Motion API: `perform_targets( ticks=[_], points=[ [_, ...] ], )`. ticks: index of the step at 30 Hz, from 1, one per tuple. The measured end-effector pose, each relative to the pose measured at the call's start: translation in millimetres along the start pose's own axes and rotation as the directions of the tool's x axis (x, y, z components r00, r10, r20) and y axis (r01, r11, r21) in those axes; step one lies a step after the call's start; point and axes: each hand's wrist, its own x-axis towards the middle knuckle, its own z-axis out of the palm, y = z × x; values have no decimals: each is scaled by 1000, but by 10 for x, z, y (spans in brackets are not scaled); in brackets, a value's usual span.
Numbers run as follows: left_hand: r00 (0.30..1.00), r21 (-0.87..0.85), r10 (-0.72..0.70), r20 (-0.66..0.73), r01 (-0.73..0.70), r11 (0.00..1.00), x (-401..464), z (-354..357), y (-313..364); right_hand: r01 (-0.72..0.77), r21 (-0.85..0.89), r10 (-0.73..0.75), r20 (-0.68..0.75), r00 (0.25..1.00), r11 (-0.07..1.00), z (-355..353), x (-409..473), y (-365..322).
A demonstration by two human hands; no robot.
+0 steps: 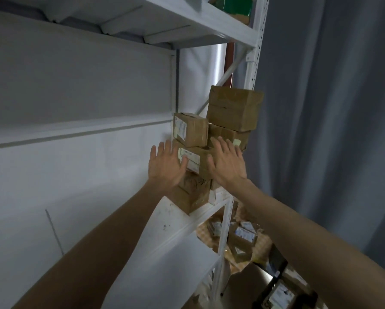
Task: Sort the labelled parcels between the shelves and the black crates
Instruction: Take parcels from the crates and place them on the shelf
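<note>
1. The person stands in front of the white shelf [176, 221] and reaches up with both arms to the stack of brown boxes [209, 148] at its right end, next to the white post [253, 70].
2. The left hand [164, 168] lies with straight, spread fingers on the left face of the middle box [195, 160], partly over its label. The right hand [226, 162] presses flat on the right side of the same box, fingers also wide. Neither hand is curled around anything.
3. I judge the step as steadying or squaring this box in the stack, or starting to lift it out.
4. The next move needs care: a small box [190, 130] and a big top box [234, 108] rest above and may slide.
5. The stack sits close to the shelf's front edge. Left of the stack the board is free. Below the shelf, more parcels [243, 236] lie on the floor.
</note>
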Motion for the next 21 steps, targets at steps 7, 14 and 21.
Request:
perform_targets(
  ticks=[7,14,21],
  points=[
    [998,-52,-43,-36,41,998,1007,429,-117,98,-50,-99,-18,995,994,272,1076,167],
    [996,-135,-85,-11,83,987,1446,875,-59,183,-21,-183,2,983,983,578,1744,193],
    [988,-247,-152,10,150,957,1538,1054,118,236,38,-235,-28,972,971,786,2213,202]
  ],
)
